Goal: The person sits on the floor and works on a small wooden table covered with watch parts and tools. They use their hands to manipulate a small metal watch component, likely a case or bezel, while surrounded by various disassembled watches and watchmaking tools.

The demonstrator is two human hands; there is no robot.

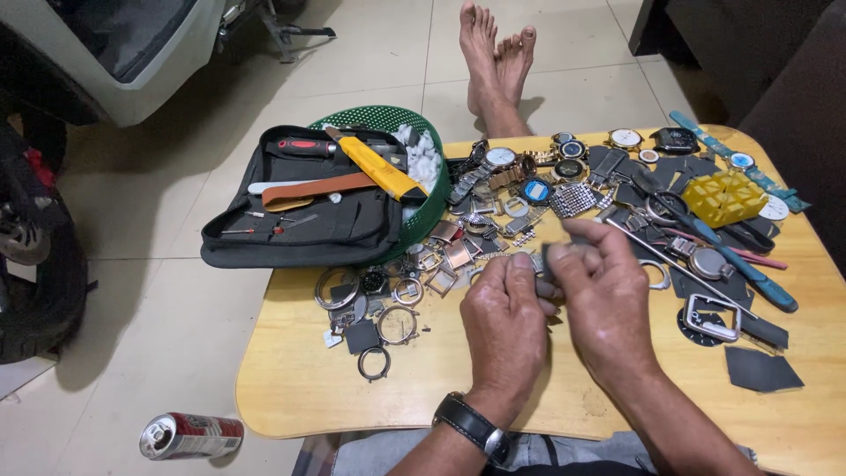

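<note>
My left hand (504, 328) and my right hand (604, 304) meet over the middle of a low wooden table (291, 388). Together they pinch a small grey metal watch part (543, 262) between the fingertips; most of it is hidden by the fingers. A black wristwatch sits on my left wrist (473, 426). Just beyond the hands lies a heap of watches (529, 176), metal bracelets, cases and bezels (397, 324). Loose rings and frames lie to the left of my left hand.
An open black tool pouch (300, 231) with a yellow tool (377, 167) rests on a green basket (432, 211) at the table's left back. A yellow plastic holder (723, 197), tweezers and straps lie right. My bare feet (498, 57) stretch beyond. A dented can (189, 435) lies on the floor.
</note>
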